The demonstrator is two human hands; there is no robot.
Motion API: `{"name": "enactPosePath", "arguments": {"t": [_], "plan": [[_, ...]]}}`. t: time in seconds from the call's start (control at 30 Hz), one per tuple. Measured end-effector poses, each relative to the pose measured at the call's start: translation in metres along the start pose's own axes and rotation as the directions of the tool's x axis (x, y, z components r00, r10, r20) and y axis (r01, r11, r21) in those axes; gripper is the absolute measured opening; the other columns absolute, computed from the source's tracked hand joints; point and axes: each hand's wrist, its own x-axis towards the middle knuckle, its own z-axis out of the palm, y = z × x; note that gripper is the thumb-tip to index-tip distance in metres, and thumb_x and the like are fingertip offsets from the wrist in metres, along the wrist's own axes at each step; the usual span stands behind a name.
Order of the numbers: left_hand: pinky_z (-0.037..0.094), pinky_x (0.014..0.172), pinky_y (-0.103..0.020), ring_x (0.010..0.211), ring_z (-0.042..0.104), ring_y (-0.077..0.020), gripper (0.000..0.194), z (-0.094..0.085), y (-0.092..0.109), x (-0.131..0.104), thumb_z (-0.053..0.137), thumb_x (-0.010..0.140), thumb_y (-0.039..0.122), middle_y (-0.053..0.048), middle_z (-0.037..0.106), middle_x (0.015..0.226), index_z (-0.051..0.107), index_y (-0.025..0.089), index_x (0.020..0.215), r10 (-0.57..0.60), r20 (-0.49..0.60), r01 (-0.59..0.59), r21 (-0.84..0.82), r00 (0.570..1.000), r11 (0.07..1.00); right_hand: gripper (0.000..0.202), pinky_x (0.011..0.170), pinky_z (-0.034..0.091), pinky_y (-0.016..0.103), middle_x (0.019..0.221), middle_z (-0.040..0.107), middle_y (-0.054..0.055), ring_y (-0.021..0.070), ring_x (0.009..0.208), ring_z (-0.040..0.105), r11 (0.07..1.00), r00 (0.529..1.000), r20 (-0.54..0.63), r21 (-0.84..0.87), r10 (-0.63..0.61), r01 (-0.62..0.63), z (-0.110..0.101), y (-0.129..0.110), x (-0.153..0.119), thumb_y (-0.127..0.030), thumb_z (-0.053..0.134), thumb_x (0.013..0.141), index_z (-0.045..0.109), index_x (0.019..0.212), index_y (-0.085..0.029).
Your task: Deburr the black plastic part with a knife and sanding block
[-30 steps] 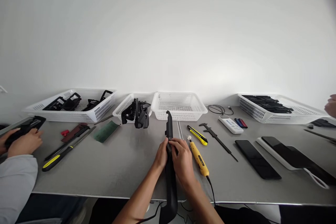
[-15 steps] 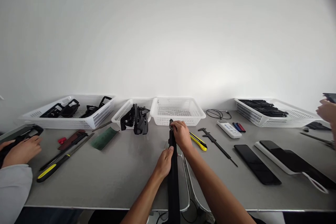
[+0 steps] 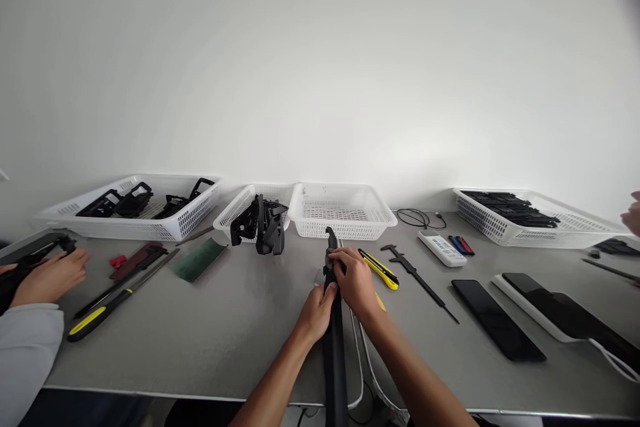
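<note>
A long black plastic part (image 3: 335, 360) points away from me over the table's front edge, its hooked tip toward the white baskets. My left hand (image 3: 316, 312) grips it from the left side, thumb on top. Close to the tip, my right hand (image 3: 354, 279) has its fingers closed on the same part; whether a small tool is between them is hidden. A yellow utility knife (image 3: 380, 269) lies just right of my right hand. Further right is a black caliper (image 3: 417, 278).
Beyond my hands stand a white basket (image 3: 343, 230) and a smaller one (image 3: 220, 223) of black parts (image 3: 260, 223). Larger baskets stand left (image 3: 165, 233) and right (image 3: 500, 233). A green sheet (image 3: 201, 260), a file (image 3: 100, 320) and a phone (image 3: 495, 320) lie around. Other people's hands show at both sides.
My right hand has moved slightly down and right along the black part, and more of its hooked tip shows. The view has shifted a little. At the right, the other person's hand has mostly left view.
</note>
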Motion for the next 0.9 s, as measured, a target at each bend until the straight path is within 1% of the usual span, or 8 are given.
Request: {"name": "enactPosePath", "arguments": {"t": [0.1, 0.23, 0.4, 0.53, 0.63, 0.73, 0.8, 0.9], "plan": [[0.044, 0.075, -0.033, 0.084, 0.059, -0.025, 0.047, 0.0, 0.0, 0.0, 0.045, 0.098, 0.061, -0.005, 0.067, 0.083, 0.063, 0.018, 0.089, 0.021, 0.026, -0.021, -0.008, 0.999, 1.0, 0.028, 0.095, 0.05, 0.036, 0.109, 0.075, 0.008, 0.0242, 0.104, 0.067, 1.0, 1.0, 0.018, 0.0, 0.026, -0.026, -0.003, -0.005, 0.0, -0.013, 0.054, 0.094, 0.079, 0.101, -0.022], [0.043, 0.074, -0.033, 0.084, 0.06, -0.0261, 0.048, 0.0, 0.002, -0.001, 0.046, 0.097, 0.062, -0.006, 0.067, 0.084, 0.063, 0.017, 0.092, 0.025, 0.043, -0.026, 0.015, 0.999, 1.0, 0.023, 0.093, 0.049, 0.035, 0.104, 0.074, 0.008, 0.0247, 0.102, 0.066, 0.997, 0.999, 0.024, -0.077, 0.034, -0.032, 0.002, -0.01, 0.02, -0.015, 0.058, 0.094, 0.079, 0.098, -0.021], [0.04, 0.069, -0.031, 0.073, 0.057, -0.0234, 0.052, 0.0, 0.005, -0.005, 0.044, 0.096, 0.066, -0.004, 0.065, 0.077, 0.061, 0.019, 0.085, -0.001, 0.061, -0.003, 0.071, 0.998, 0.997, 0.022, 0.088, 0.047, 0.034, 0.095, 0.073, 0.009, 0.0243, 0.094, 0.064, 0.989, 0.995, -0.05, -0.121, 0.085, -0.091, 0.011, -0.002, 0.054, -0.013, 0.058, 0.092, 0.078, 0.09, -0.02], [0.044, 0.073, -0.031, 0.078, 0.059, -0.0236, 0.054, 0.001, 0.007, -0.007, 0.044, 0.096, 0.07, -0.004, 0.067, 0.08, 0.062, 0.02, 0.085, 0.002, 0.05, -0.002, 0.001, 0.999, 1.0, 0.028, 0.087, 0.047, 0.035, 0.101, 0.072, 0.012, 0.025, 0.097, 0.063, 0.987, 0.985, -0.134, -0.105, 0.104, -0.119, 0.003, 0.003, 0.069, -0.015, 0.05, 0.094, 0.077, 0.096, -0.017], [0.045, 0.075, -0.031, 0.078, 0.059, -0.0227, 0.057, 0.001, 0.009, -0.009, 0.043, 0.097, 0.072, -0.005, 0.067, 0.081, 0.061, 0.02, 0.086, -0.018, 0.042, 0.02, -0.056, 0.999, 0.998, 0.029, 0.087, 0.049, 0.035, 0.109, 0.071, 0.012, 0.0248, 0.1, 0.065, 0.995, 0.975, -0.202, -0.032, 0.09, -0.099, -0.006, -0.001, 0.067, -0.021, 0.047, 0.097, 0.076, 0.102, -0.017], [0.045, 0.073, -0.031, 0.074, 0.058, -0.0212, 0.058, 0.001, 0.01, -0.009, 0.042, 0.097, 0.072, -0.005, 0.066, 0.081, 0.06, 0.019, 0.085, -0.031, 0.072, 0.035, -0.059, 0.997, 0.998, 0.029, 0.089, 0.051, 0.034, 0.114, 0.072, 0.011, 0.024, 0.101, 0.067, 0.992, 0.976, -0.192, 0.091, 0.101, -0.085, -0.007, -0.005, 0.059, -0.025, 0.049, 0.096, 0.076, 0.104, -0.018], [0.044, 0.073, -0.031, 0.073, 0.057, -0.021, 0.058, 0.002, 0.009, -0.009, 0.041, 0.097, 0.073, -0.004, 0.064, 0.08, 0.06, 0.019, 0.084, -0.029, 0.072, 0.032, -0.052, 0.997, 0.998, 0.03, 0.09, 0.052, 0.035, 0.114, 0.074, 0.011, 0.0237, 0.098, 0.069, 0.98, 0.969, -0.171, 0.124, 0.176, -0.156, -0.004, -0.004, 0.054, -0.024, 0.051, 0.092, 0.077, 0.105, -0.018], [0.043, 0.073, -0.032, 0.074, 0.057, -0.0211, 0.06, 0.002, 0.006, -0.008, 0.038, 0.097, 0.073, -0.003, 0.062, 0.079, 0.059, 0.019, 0.084, -0.026, 0.055, 0.027, -0.03, 0.998, 0.999, 0.031, 0.086, 0.053, 0.037, 0.106, 0.077, 0.011, 0.0241, 0.088, 0.07, 0.961, 0.952, -0.152, 0.114, 0.266, -0.251, 0.001, 0.002, 0.045, -0.022, 0.053, 0.085, 0.079, 0.101, -0.017]]}}
